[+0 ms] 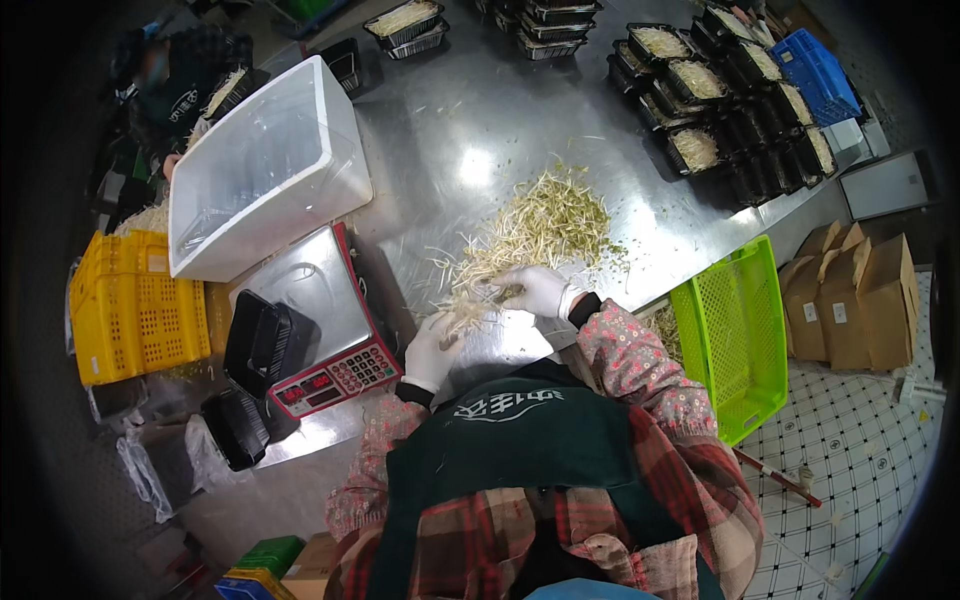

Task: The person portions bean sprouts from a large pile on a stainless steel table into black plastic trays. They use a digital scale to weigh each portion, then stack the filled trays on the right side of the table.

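Observation:
A loose heap of bean sprouts (551, 217), pale stems with greenish bits, lies on the stainless steel table (442, 142) before me. My right hand (538, 291), in a white glove, touches the heap's near edge with bent fingers. Facing it from the left is my white-gloved left hand (433, 352), its fingertips against a small blurred bunch of sprouts (472, 311) between both hands. Whether either hand grips any strands is hard to see. Left of my left hand stands a red-framed digital scale (330, 289) with a black plastic tray (257, 341) tilted on its pan.
Another black tray (234, 429) rests at the table edge. A white foam box (345, 165) and a yellow crate (139, 307) stand left, near a co-worker (180, 90). Filled trays (697, 79) are stacked far right. A green basket (739, 337) stands by my right arm.

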A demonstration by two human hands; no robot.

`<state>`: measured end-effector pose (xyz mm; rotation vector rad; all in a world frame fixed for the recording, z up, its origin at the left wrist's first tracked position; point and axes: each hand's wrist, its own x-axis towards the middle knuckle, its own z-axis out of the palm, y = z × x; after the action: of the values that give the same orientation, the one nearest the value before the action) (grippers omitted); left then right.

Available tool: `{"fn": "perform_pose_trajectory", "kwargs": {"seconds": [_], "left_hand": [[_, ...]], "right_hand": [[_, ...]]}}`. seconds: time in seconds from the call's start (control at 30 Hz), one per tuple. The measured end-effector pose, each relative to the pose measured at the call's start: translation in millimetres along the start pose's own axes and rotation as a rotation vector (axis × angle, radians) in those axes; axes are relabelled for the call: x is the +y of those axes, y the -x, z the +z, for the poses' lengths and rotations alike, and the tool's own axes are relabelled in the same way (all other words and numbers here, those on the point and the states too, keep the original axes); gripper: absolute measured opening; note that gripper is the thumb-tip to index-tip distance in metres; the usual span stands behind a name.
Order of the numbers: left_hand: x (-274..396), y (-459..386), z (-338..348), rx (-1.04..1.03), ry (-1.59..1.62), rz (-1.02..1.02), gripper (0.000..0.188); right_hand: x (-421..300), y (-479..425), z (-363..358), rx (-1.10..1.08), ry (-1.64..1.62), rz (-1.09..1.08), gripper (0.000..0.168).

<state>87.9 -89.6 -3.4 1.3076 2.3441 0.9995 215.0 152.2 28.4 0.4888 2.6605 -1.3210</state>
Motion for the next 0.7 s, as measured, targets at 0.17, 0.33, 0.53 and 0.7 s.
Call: {"fn": "perform_pose_trajectory", "kwargs": {"seconds": [0.17,0.33,0.53,0.7], "left_hand": [[-5,31,-13,-0.129,0.132,-0.298,0.044],[-7,44,-12,-0.128,0.123,-0.274,0.050],[-11,68,-13,-0.188,0.043,-0.245,0.072],[0,40,-11,-0.117,-0.085,-0.160,0.093]], "right_hand": [[33,-45,-27,0.378,0.341,0.212,0.035],[54,-75,-4,0.137,0.774,-0.149,0.046],[113,-14,-62,0.175,0.909,0.259,0.042],[72,-1,-31,0.375,0.550,0.279,0.060]]}}
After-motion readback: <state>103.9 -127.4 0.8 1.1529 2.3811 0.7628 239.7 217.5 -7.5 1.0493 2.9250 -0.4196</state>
